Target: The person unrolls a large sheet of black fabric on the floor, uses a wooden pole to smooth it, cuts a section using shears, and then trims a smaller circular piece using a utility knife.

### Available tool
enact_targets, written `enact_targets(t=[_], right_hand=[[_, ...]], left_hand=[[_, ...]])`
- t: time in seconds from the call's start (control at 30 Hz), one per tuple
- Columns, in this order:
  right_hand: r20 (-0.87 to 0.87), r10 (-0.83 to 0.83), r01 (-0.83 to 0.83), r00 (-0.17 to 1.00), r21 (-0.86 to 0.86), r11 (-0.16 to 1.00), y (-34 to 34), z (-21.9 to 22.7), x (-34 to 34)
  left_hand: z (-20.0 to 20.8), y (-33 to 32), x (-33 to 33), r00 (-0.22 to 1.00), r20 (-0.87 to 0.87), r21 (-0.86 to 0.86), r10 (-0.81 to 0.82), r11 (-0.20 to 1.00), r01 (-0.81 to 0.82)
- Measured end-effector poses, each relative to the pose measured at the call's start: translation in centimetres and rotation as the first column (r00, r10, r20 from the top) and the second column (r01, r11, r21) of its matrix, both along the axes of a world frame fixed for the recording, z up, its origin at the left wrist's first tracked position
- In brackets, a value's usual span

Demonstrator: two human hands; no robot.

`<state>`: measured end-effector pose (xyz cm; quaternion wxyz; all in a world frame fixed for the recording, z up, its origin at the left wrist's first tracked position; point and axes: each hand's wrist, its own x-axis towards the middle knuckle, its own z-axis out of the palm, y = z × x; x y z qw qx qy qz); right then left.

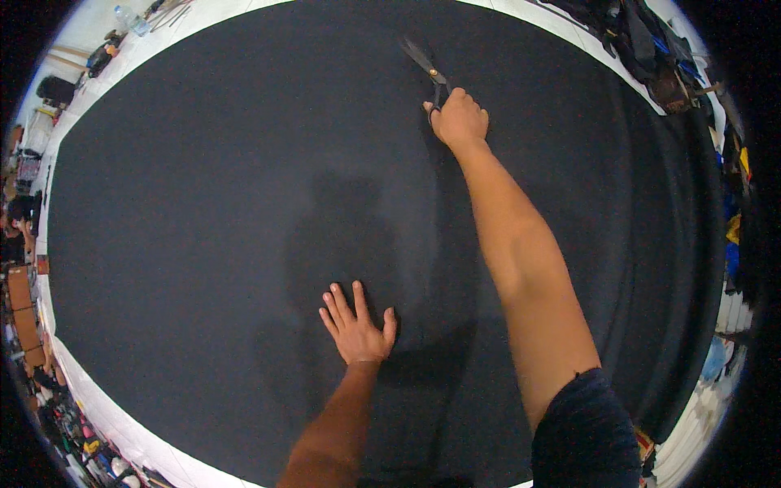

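A large sheet of black fabric (203,203) spreads over most of the view. My left hand (356,332) lies flat on it near the middle front, fingers spread and holding nothing. Stretched far forward, my right hand (462,118) is closed round the handles of a pair of scissors (433,73). The scissors' blades point away and to the left, over the far part of the fabric; whether they touch it I cannot tell. The fingers inside the handles are partly hidden.
The fabric gathers in long folds (667,244) on the right. Dark bags or cloths (643,49) lie at the far right edge. A plastic bottle (132,20) stands at the far left. Brown boxes (24,313) and mixed clutter line the left side, where a person (20,224) shows small.
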<state>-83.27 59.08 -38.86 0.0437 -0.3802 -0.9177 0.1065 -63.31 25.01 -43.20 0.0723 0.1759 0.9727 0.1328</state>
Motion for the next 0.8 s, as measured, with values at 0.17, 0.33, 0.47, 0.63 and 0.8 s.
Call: enact_targets(t=[0.17,0.33,0.47,0.63,0.8], right_hand=[[0.087,-0.195,0.203,0.977,-0.090,0.975,1.3,-1.5,-2.6],[0.058,-0.144,0.148,0.988,-0.068,0.987,0.7,-1.8,-2.2],[0.009,-0.179,0.179,0.984,-0.043,0.983,1.1,-1.6,-1.9],[-0.014,-0.140,0.138,0.990,-0.089,0.986,0.0,0.1,-2.3],[0.033,-0.098,0.102,0.995,-0.223,0.969,2.1,0.4,-4.3]], left_hand=[[-0.5,-0.7,-0.8,1.000,-0.021,0.004,-0.015,1.000,0.015],[-0.7,-1.4,-1.5,1.000,-0.013,-0.007,0.004,1.000,-0.004],[0.1,-1.2,-3.0,1.000,-0.012,0.022,-0.018,1.000,0.019],[0.3,-2.5,-2.4,1.000,0.010,-0.010,0.014,1.000,-0.014],[0.2,-2.5,-2.5,1.000,-0.001,0.010,0.001,1.000,-0.001]])
